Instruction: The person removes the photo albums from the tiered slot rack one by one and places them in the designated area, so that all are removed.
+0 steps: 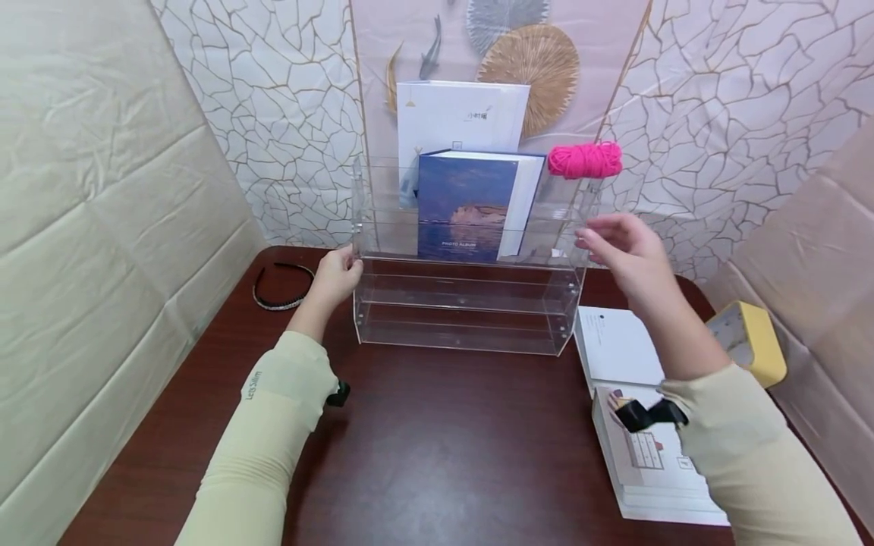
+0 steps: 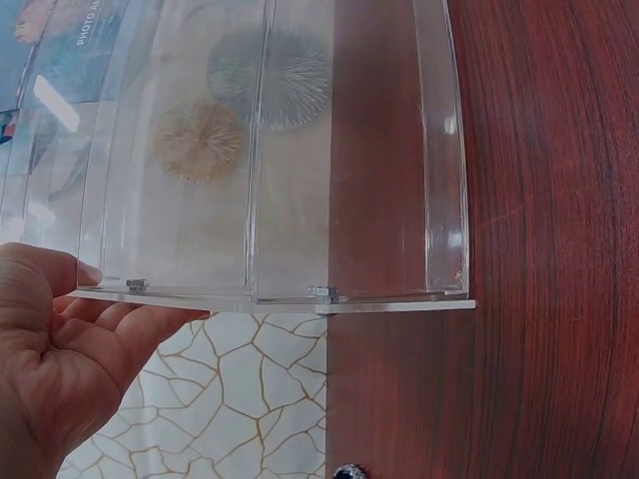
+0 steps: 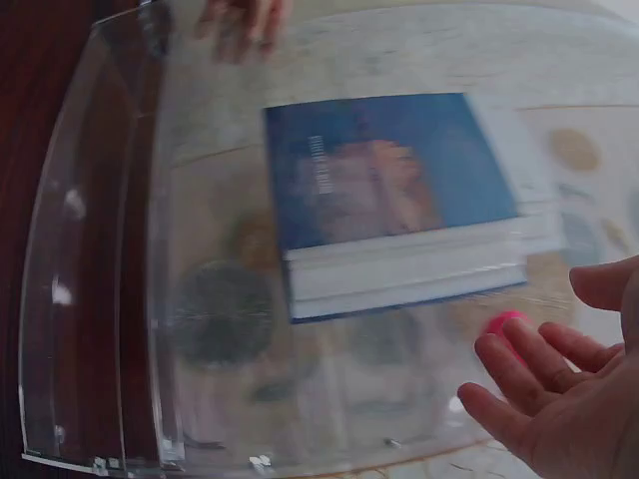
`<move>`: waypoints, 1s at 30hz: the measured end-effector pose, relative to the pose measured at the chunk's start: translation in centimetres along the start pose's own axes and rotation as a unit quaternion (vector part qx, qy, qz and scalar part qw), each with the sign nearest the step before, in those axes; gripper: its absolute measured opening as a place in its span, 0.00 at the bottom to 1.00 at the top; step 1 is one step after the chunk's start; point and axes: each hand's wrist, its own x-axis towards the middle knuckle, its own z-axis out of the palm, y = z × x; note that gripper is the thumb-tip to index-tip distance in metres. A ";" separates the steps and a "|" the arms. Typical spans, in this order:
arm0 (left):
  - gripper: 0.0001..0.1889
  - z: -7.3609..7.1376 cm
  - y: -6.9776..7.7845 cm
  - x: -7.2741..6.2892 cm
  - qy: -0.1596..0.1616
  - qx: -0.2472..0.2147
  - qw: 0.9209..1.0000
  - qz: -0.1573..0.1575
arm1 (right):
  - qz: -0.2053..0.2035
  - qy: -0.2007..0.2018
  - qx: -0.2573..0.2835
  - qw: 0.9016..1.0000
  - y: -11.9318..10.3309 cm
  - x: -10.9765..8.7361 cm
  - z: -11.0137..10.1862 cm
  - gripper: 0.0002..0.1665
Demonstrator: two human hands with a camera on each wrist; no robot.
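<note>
A clear acrylic rack (image 1: 460, 305) with stepped tiers stands at the back of the table. My left hand (image 1: 334, 277) grips the edge of its left side panel, thumb on one face and fingers on the other in the left wrist view. Beside the right side panel is my right hand (image 1: 631, 254), its fingers spread and loosely bent with nothing in them. A blue photo album (image 1: 467, 201) leans upright in an upper tier, and behind it rises a taller white album (image 1: 460, 110). Pink yarn (image 1: 584, 160) lies at the rack's top right corner.
White books or boxes (image 1: 617, 345) lie on the table (image 1: 464, 440) at the right, under my right forearm. A yellow-framed object (image 1: 761, 341) stands beyond them. At the back left lies a headband (image 1: 276, 306). Patterned cloth (image 1: 293, 98) hangs behind the rack.
</note>
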 end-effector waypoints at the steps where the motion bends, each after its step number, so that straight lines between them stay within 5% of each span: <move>1: 0.22 0.0 0.0 0.0 -0.003 -0.002 1.000 -0.003 | 0.009 -0.010 -0.053 0.999 0.3 0.7 0.4 0.14; 3: 0.22 -0.1 0.0 0.1 -0.005 -0.004 1.000 -0.004 | 0.026 -0.025 -0.146 0.989 0.8 2.1 1.2 0.18; 6: 0.22 -0.1 0.0 0.1 -0.008 -0.004 1.000 -0.009 | 0.038 -0.044 -0.219 0.974 1.4 4.0 2.3 0.25; 15: 0.22 -0.2 0.2 0.2 -0.010 0.001 1.000 -0.011 | 0.107 -0.056 -0.266 0.956 2.1 7.1 4.8 0.42; 27: 0.22 -0.3 0.2 0.1 -0.010 0.002 1.000 -0.015 | 0.098 0.047 -0.353 0.929 2.1 7.7 8.6 0.51; 30: 0.22 -0.2 0.2 0.1 -0.011 -0.001 1.000 -0.017 | 0.110 0.082 -0.343 0.929 2.2 7.9 9.4 0.55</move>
